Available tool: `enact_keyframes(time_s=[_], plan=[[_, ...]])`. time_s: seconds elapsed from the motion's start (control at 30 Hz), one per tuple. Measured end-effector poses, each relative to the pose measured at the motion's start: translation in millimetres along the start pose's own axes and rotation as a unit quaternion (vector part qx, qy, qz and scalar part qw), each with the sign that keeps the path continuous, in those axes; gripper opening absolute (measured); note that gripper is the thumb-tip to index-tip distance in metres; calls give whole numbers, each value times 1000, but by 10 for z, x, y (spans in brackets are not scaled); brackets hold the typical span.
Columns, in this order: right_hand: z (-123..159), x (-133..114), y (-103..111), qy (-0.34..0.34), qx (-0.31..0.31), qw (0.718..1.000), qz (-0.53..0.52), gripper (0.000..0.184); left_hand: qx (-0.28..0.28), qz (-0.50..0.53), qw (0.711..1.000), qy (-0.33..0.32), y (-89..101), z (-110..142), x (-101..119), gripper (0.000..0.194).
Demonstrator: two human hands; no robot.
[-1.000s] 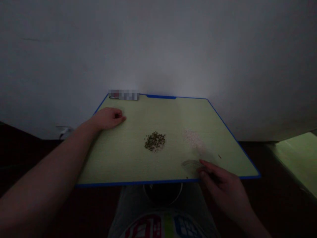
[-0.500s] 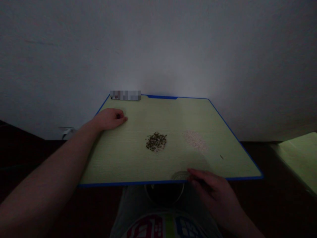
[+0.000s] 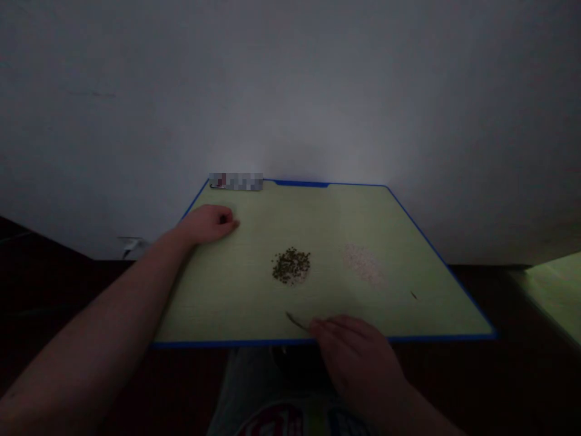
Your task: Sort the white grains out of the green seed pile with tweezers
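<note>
On the left side of a pale green folding table (image 3: pixel 254 315), my left hand (image 3: pixel 211 224) rests in a loose curl, with nothing visible in it. My right hand (image 3: pixel 354 348) is at the front edge, its fingers pinched on one end of a thin, slightly curved utensil (image 3: pixel 296 321). The other end points left over the tabletop; its kind cannot be made out. Beyond it lies a pile of dark beans or seeds (image 3: pixel 288 264), with some pale grains (image 3: pixel 299 280) at its near right. Farther right is a spread of pale grains (image 3: pixel 364 264).
A small thin dark piece (image 3: pixel 413 295) lies near the table's right side. A blurred-out flat item (image 3: pixel 236 182) sits at the back left corner. Behind stands a pale wall (image 3: pixel 299 91). A dark container (image 3: pixel 304 363) is partly hidden below the front edge.
My right hand has moved left along the front edge and turned palm down, bringing the utensil nearer the dark pile. The view has shifted slightly. My left hand stays in place.
</note>
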State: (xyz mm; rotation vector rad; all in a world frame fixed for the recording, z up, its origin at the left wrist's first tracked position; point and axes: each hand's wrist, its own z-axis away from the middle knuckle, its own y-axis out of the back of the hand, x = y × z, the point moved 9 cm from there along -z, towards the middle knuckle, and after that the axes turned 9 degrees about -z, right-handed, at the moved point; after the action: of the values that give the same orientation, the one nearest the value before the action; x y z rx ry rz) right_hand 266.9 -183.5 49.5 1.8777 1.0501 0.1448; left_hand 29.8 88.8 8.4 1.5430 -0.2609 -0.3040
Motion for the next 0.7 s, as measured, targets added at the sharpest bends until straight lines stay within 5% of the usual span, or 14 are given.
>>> enact_keyframes(time_s=[0.23, 0.7], plan=[[-127, -240, -316, 28, -23, 997, 71, 30, -6, -4, 1000, 3, 15, 3, 11, 38], [165, 298, -39, -47, -37, 981, 184, 38, -3, -1, 1000, -5, 32, 9, 21, 39]])
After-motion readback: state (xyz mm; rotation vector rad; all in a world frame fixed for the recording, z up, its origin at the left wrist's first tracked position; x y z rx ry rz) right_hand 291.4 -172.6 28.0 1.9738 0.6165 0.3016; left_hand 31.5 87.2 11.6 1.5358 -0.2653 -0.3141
